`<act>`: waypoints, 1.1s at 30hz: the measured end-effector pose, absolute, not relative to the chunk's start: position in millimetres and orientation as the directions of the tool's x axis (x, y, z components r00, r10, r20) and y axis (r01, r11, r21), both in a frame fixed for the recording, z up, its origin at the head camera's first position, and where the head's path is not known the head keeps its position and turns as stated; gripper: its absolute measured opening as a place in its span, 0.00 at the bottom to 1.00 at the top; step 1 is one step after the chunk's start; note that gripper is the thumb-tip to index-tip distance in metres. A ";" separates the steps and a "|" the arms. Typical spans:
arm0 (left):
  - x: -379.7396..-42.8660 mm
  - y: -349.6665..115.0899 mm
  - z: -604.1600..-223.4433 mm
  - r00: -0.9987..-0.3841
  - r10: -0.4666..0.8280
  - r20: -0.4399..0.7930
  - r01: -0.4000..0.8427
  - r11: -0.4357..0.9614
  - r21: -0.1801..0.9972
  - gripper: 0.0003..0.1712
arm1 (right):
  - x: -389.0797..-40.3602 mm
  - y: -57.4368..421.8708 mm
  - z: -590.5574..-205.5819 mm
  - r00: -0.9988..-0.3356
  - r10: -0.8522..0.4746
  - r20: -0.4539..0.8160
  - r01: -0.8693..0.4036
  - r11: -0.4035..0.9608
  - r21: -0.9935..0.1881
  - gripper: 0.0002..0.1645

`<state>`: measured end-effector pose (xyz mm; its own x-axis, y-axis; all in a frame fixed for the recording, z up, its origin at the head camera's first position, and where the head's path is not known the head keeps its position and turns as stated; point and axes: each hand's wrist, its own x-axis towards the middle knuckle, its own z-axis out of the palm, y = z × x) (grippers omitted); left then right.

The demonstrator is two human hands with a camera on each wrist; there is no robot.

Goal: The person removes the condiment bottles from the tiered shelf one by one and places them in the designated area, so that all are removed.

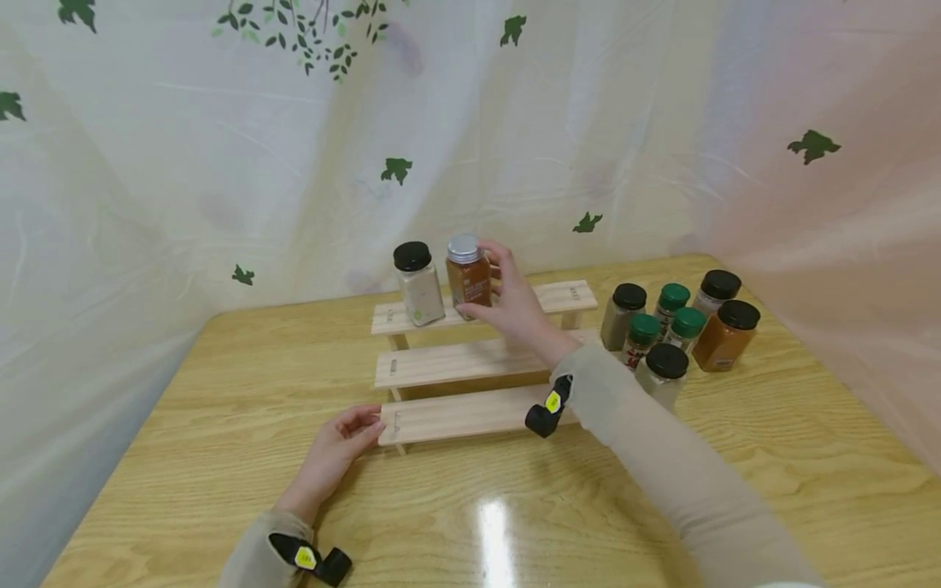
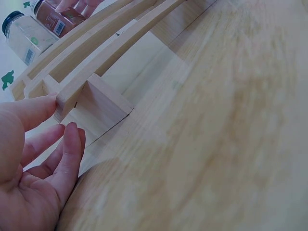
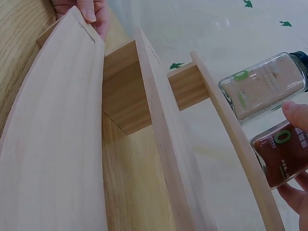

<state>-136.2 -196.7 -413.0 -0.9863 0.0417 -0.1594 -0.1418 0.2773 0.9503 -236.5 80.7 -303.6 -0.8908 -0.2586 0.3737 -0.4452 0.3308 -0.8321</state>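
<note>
My right hand (image 1: 518, 306) grips a spice jar (image 1: 469, 282) with a silver lid and reddish-brown powder, fingers and thumb on its sides. The jar's base is at the top shelf of a three-step wooden rack (image 1: 456, 415); whether it bears weight there I cannot tell. Just left of it, a black-lidded jar (image 1: 421, 296) of pale powder stands on that shelf. At the rack's lower left end is my left hand (image 1: 334, 449). In the left wrist view, one digit of that left hand (image 2: 33, 159) touches the lowest shelf's end, while other fingers curl loosely below, apart from the wood.
On the table (image 1: 243, 392) right of the rack stand several more jars, among them a green-lidded jar (image 1: 644, 329), a black-lidded jar of orange powder (image 1: 728, 336) and a black-lidded jar (image 1: 665, 371) near my right sleeve. A leaf-patterned curtain (image 1: 478, 131) hangs behind.
</note>
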 end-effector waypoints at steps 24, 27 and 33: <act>-135.4 -196.4 -416.9 -0.988 0.035 -0.153 -0.138 0.275 0.951 0.24 | -239.0 78.5 -306.1 -0.909 -0.246 0.336 -0.402 0.304 -0.864 0.48; -135.9 -195.6 -416.7 -0.987 0.033 -0.156 -0.142 0.269 0.953 0.24 | -237.5 78.9 -306.4 -0.905 -0.242 0.351 -0.414 0.309 -0.856 0.48; -136.0 -195.8 -415.8 -0.988 0.036 -0.151 -0.137 0.251 0.958 0.24 | -235.6 79.9 -306.0 -0.895 -0.240 0.377 -0.439 0.313 -0.842 0.48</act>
